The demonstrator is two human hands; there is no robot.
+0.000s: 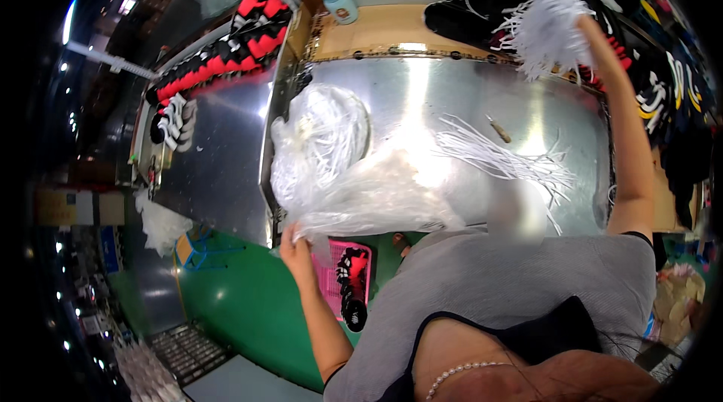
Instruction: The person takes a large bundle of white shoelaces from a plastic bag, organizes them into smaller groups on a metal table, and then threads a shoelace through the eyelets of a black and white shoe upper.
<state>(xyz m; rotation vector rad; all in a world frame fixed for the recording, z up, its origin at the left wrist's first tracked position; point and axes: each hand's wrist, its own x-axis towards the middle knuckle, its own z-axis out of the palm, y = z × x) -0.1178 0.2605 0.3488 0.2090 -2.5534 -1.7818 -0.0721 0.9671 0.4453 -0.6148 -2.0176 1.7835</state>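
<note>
My left hand (292, 245) pinches the edge of a clear plastic bag (376, 195) at the near edge of the metal table. Inside the bag's far end lies a bulky coil of white laces (331, 127). Up at the far right, my right hand (587, 27) grips a bushy bundle of white laces (548, 33), whose loose ends hang down and hide most of my fingers. A flatter spread of white laces (512, 161) lies on the table between the bag and my right arm. Beside it rests a small tool with a wooden handle (499, 129).
Behind the metal table (392, 93), a cardboard-lined shelf (392, 29) holds a light-blue bottle (337, 1) and black shoe parts (452, 16). Red and black shoe pieces (218, 59) line the left rack. Below stands a pink basket (329, 281) with more pieces inside.
</note>
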